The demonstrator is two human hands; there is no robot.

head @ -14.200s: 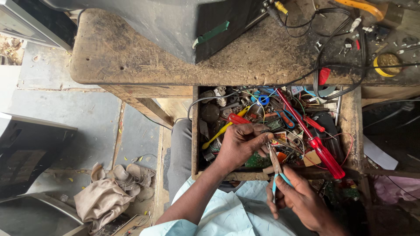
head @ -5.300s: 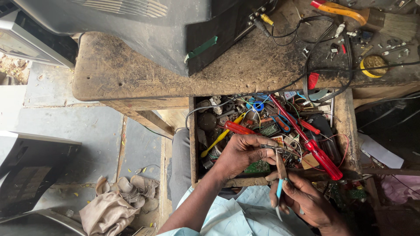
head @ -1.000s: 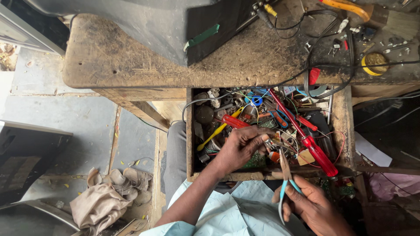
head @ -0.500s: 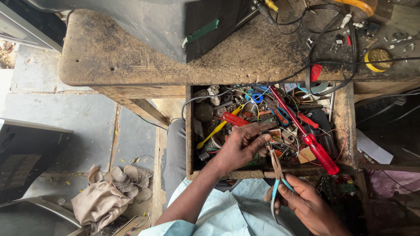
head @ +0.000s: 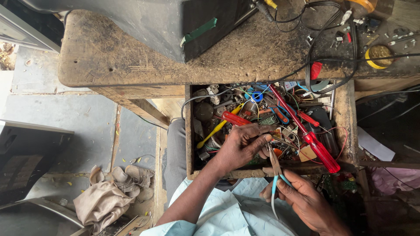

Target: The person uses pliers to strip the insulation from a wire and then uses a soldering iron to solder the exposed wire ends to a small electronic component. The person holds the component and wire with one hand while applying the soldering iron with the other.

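My left hand [head: 243, 146] is down in the open drawer [head: 189, 131], fingers curled together on something small among the clutter; what it grips is hidden under my fingers. My right hand [head: 306, 203] sits just outside the drawer's near edge, closed around the blue handles of the pliers [head: 275, 175], whose tips point up toward my left fingertips and nearly meet them.

Just beyond my left hand lies a short red screwdriver [head: 235, 118], and next to that, to the left, a yellow screwdriver [head: 216, 129] slants away. To the right of my left hand a long red screwdriver [head: 313, 137] runs diagonally across the drawer, over wires, circuit bits and small parts. Farther out, past the drawer, is the worn wooden surface [head: 122, 57], with a dark casing [head: 175, 22] on it, black cables [head: 323, 48] trailing into the drawer, and a yellow tape roll [head: 378, 54] far right. Off to my left on the floor lies a crumpled cloth [head: 103, 203].
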